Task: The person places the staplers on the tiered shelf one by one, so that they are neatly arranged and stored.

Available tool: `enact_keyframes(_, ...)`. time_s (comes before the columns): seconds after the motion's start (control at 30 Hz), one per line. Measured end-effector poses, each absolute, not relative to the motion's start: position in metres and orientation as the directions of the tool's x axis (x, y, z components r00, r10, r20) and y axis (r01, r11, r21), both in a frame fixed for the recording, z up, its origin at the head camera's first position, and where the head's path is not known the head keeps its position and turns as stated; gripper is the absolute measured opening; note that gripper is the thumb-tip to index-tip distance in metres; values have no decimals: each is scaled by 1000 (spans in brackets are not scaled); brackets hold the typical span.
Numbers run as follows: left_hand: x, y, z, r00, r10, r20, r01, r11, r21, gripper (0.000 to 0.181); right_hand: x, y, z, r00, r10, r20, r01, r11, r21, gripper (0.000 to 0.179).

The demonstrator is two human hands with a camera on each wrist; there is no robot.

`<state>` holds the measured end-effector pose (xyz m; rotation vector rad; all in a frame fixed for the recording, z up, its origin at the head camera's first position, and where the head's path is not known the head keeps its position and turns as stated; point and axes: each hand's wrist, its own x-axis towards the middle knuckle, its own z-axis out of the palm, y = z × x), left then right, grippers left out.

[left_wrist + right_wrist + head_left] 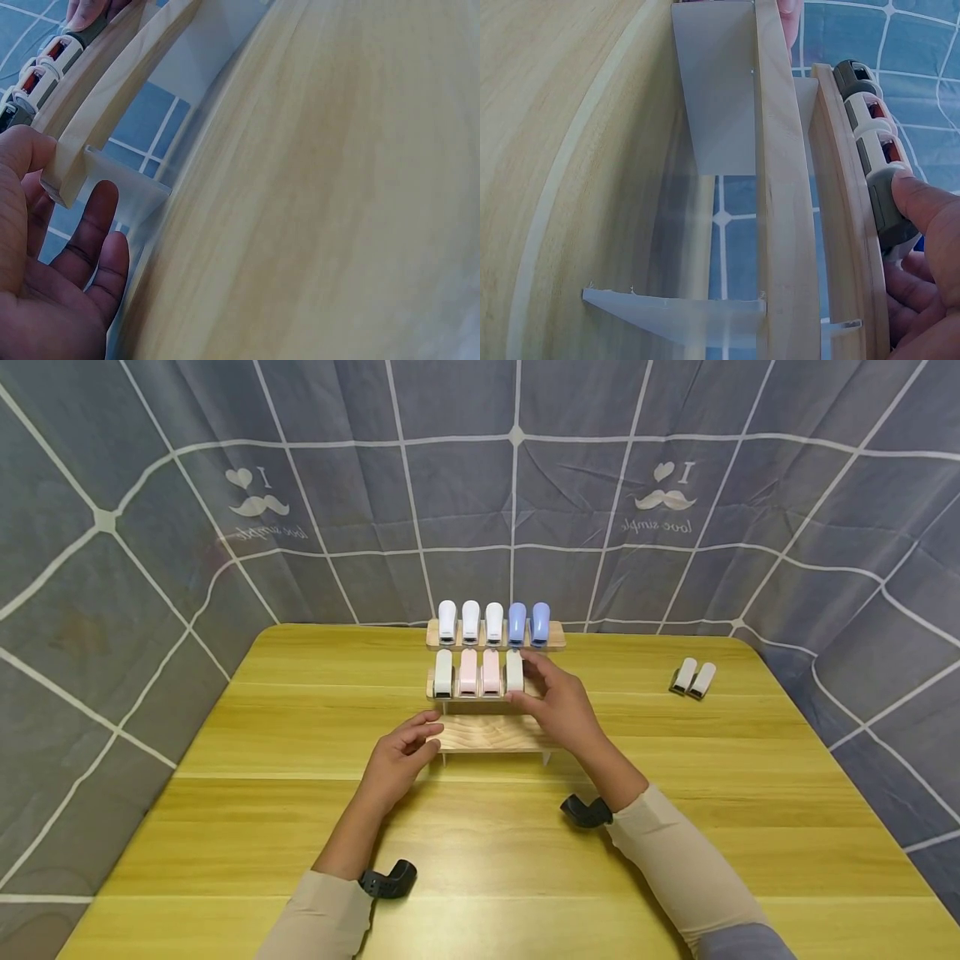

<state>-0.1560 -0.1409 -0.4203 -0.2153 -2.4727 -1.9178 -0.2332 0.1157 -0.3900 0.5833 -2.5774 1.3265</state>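
Observation:
At the right end of the middle step of a tiered wooden rack [483, 732], my right hand [558, 697] pinches a pale grey stapler [513, 671] between thumb and fingers. The right wrist view shows its thumb on that grey stapler [889, 210]. Two pink staplers [468, 672] and another pale grey stapler [443, 673] stand in the same row. My left hand [401, 760] rests by the left end of the lowest step, thumb touching the plank's end [67, 176], other fingers loosely bent. White staplers [470, 622] and blue staplers [517, 624] line the top step.
Two light-coloured staplers [684, 676] lie side by side on the wooden table [480, 860] to the right. Thin translucent supports [127, 187] hold up the rack's planks. A grey checked curtain [480, 502] hangs behind the table and along both sides.

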Motion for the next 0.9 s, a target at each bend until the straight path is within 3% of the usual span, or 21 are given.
enact_keyframes(0.63, -158, -140, -422, -986, 109, 124, 146, 232, 962, 28, -234, 125, -390, -890, -301, 343, -453, 484, -749, 65)
enact_keyframes(0.9, -173, -147, -455, -989, 93, 118, 136, 216, 967, 28, -229, 145, -387, -872, -303, 384, -488, 482, -727, 59)
